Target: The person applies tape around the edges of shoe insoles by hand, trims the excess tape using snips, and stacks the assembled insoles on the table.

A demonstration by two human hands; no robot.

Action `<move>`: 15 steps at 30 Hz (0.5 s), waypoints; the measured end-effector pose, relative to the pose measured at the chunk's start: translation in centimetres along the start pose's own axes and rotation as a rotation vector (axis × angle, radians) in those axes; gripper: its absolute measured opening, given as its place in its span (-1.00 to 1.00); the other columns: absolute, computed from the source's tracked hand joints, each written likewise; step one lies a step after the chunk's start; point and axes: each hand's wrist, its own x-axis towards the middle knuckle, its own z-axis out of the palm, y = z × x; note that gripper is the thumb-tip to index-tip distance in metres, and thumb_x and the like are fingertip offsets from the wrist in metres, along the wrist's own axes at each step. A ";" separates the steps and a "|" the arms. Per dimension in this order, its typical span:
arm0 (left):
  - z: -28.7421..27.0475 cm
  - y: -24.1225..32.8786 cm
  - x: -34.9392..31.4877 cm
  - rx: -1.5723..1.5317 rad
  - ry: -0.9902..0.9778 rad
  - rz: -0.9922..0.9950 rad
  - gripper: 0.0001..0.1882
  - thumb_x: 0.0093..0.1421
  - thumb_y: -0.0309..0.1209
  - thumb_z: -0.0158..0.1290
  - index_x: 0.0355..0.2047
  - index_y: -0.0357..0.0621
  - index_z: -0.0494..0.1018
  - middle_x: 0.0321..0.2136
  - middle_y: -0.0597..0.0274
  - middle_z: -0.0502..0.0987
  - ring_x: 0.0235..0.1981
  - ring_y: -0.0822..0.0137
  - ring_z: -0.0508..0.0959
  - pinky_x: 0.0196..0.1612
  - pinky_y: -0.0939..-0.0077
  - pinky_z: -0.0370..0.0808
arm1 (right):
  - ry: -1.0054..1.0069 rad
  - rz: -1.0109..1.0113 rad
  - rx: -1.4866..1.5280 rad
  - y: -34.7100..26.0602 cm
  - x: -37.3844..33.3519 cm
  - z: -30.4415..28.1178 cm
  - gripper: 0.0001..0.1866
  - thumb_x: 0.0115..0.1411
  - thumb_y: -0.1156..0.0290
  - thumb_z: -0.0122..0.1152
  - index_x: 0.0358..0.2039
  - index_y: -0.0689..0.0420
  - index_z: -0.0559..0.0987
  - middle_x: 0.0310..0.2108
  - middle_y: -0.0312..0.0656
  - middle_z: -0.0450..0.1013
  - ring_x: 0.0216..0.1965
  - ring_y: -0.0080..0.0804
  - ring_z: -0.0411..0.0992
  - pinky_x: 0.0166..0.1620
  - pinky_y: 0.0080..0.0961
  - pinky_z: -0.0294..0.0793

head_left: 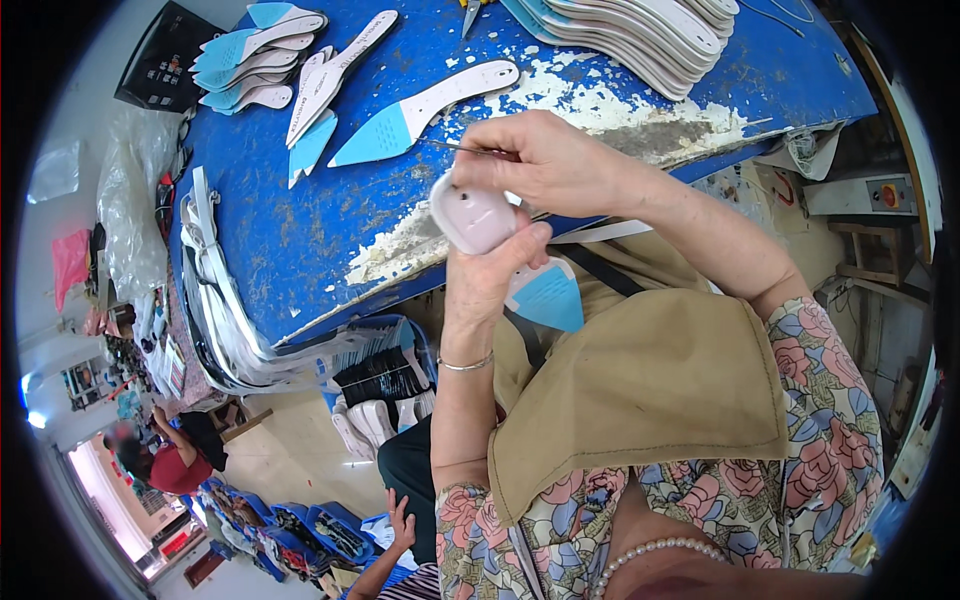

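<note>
The left hand [482,280] is wrapped round the middle of one insole [478,215], thumb pressed on its face, holding it tilted above the near edge of the blue table [270,220], heel end up and blue toe pointing down. The right hand [548,165] has its fingers drawn together on one thin tool [440,146], tip pointing left, with the thumb at the heel rim. Count: one loose insole [425,115] lies flat just beyond the hands; at least two overlapping insoles [345,65] lie left of it; one fan of insoles [250,55] sits toward the far left corner and one tall stack [640,40] on the far right part, overlap preventing an exact count. One pair of scissors [470,15] is partly visible. White strips [210,275] hang over the left edge. Bare surface lies between strips and loose insole; the near edge is worn white.
</note>
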 end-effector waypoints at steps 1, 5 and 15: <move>0.6 0.1 0.0 0.015 -0.004 0.008 -0.79 -0.03 -0.48 0.15 -0.38 -0.26 0.39 -0.62 0.19 0.43 -0.61 0.36 0.44 -0.52 0.48 0.39 | 0.048 0.020 -0.081 -0.3 0.2 -0.1 -0.70 0.15 0.20 0.07 -0.39 0.23 0.46 -0.56 -0.06 0.43 -0.47 -0.18 0.45 -0.41 -0.38 0.40; 0.9 0.4 -0.2 -0.088 0.140 0.003 -0.66 0.17 -0.22 0.00 -0.35 -0.34 0.39 -0.56 0.14 0.48 -0.57 0.36 0.52 -0.47 0.52 0.49 | 0.018 0.182 0.066 -0.5 -0.2 0.0 -0.83 0.19 0.37 0.03 -0.38 0.22 0.44 -0.60 -0.23 0.40 -0.66 -0.64 0.29 -0.54 -0.59 0.33; -0.2 1.1 0.9 -0.023 0.286 0.138 -0.27 0.17 0.21 -0.30 -0.19 -0.35 0.33 -0.48 0.03 0.49 -0.61 0.22 0.53 -0.53 0.36 0.55 | -0.124 0.105 0.384 1.5 -1.2 0.2 -0.82 0.14 0.45 0.08 -0.26 0.25 0.48 -0.55 -0.32 0.38 -0.65 -0.69 0.30 -0.50 -0.71 0.33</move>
